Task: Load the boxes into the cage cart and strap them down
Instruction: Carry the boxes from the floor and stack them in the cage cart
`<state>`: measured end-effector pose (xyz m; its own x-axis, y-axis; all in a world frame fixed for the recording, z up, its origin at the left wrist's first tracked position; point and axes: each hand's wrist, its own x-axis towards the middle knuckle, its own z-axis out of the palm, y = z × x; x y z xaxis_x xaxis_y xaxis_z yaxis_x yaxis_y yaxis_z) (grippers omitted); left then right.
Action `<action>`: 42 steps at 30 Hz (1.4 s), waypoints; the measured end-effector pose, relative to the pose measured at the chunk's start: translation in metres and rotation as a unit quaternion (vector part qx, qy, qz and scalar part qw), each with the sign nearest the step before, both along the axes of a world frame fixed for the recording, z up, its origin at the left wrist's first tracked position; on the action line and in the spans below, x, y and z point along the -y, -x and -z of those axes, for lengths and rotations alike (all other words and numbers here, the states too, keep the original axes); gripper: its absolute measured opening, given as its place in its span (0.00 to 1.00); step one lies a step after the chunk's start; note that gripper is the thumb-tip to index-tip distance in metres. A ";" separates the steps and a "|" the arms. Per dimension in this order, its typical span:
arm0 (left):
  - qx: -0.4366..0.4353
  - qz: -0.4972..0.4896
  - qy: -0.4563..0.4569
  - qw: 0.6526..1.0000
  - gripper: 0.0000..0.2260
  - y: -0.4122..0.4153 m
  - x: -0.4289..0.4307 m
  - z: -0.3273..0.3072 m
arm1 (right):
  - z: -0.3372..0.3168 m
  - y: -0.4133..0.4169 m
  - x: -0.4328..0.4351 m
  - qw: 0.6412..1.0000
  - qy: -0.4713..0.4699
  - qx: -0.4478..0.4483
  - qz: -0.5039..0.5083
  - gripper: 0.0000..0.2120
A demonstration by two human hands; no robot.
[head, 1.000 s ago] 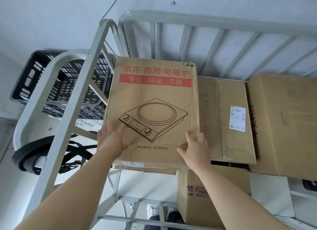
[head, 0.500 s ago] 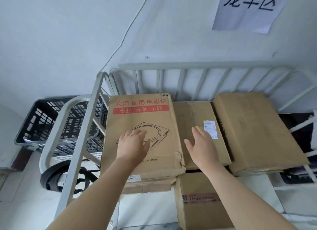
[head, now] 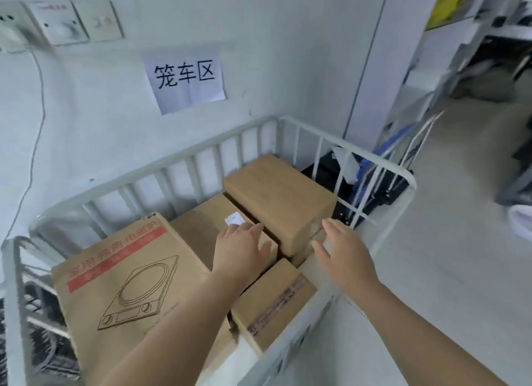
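Note:
Several cardboard boxes lie inside the white metal cage cart. At the left is the induction cooker box with a red band and a line drawing. Beside it lies a plain box with a white label, then a thicker box at the right, and a taped box lower in front. My left hand hovers with straight fingers over the labelled box. My right hand is spread open over the front corner of the thicker box. Neither hand holds anything.
A paper sign hangs on the wall behind the cart. A black crate shows through the left bars. Black and blue gear stands beyond the right rail. Open floor and shelving lie to the right.
Both hands have let go of the induction cooker box, which now lies at the left of the cart. The hands have moved right over the other boxes, and the view has swung right.

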<state>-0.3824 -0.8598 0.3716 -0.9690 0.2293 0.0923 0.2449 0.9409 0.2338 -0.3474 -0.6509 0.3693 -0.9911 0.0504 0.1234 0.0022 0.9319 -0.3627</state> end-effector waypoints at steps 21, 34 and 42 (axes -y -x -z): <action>-0.017 0.434 0.025 0.900 0.20 -0.169 -0.557 -0.015 | -0.009 -0.338 -0.458 0.900 -0.054 0.028 0.432 0.27; -0.033 0.590 0.059 0.805 0.19 -0.253 -0.849 0.008 | 0.010 -0.455 -0.670 0.798 -0.034 0.048 0.599 0.25; -0.045 0.654 0.066 0.752 0.18 -0.270 -1.046 0.003 | 0.006 -0.475 -0.828 0.733 -0.003 0.054 0.678 0.26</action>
<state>-0.1124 0.1863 0.3690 0.1019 0.9941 0.0372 0.9907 -0.1048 0.0870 0.1275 0.1775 0.3633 -0.0339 0.9981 0.0517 0.9564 0.0474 -0.2882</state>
